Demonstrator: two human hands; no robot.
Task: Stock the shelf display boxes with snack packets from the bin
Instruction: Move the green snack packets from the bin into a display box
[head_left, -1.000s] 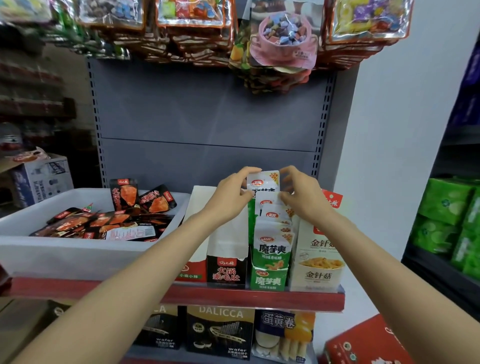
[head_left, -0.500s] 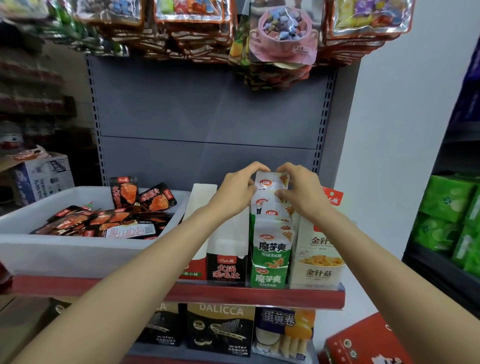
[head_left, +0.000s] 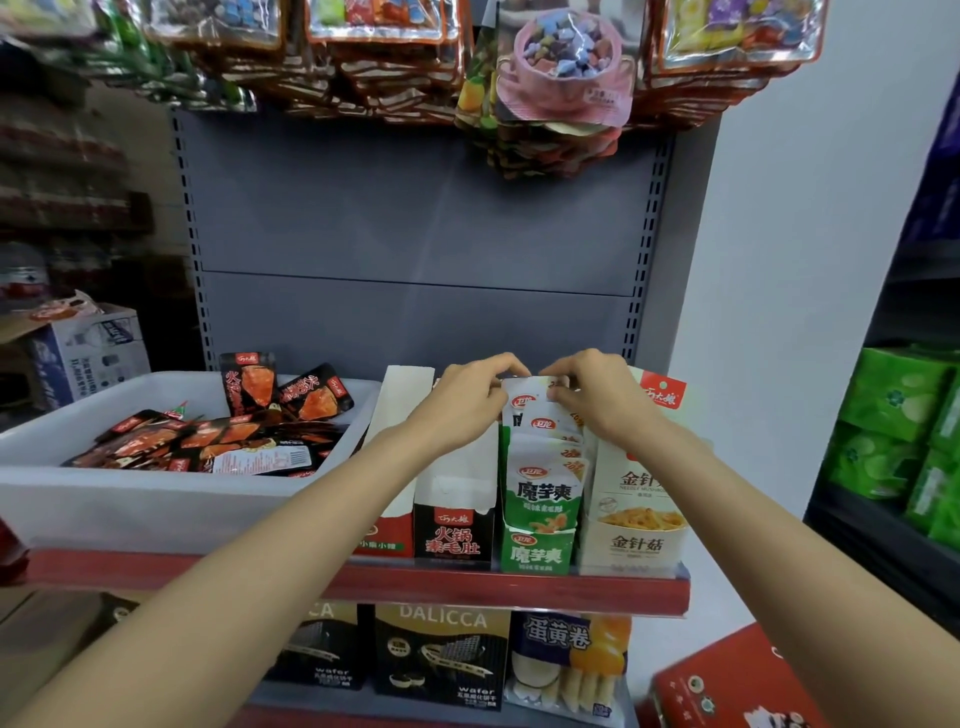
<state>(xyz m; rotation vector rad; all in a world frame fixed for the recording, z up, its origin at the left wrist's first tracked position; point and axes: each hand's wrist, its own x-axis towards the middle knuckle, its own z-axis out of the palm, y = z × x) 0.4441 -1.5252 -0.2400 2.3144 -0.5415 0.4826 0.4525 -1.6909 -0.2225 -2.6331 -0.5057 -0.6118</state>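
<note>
Now both hands, left hand (head_left: 457, 402) and right hand (head_left: 592, 400), pinched white packets (head_left: 540, 415) atop the green display box (head_left: 537, 545); seating them looked underway, the bin (head_left: 156, 499) probably next.

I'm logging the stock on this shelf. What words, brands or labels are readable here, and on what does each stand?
"魔芋爽" on the green display box and on the front packet in it.
"金针菇" on the cream display box.
"火锅素毛肚" on the black display box.
"DALICCA" and "wafer" on the black wafer box below.
"蛋黄卷" on the egg roll pack.
Too small or blurred: bin packets, hanging packs.
</note>
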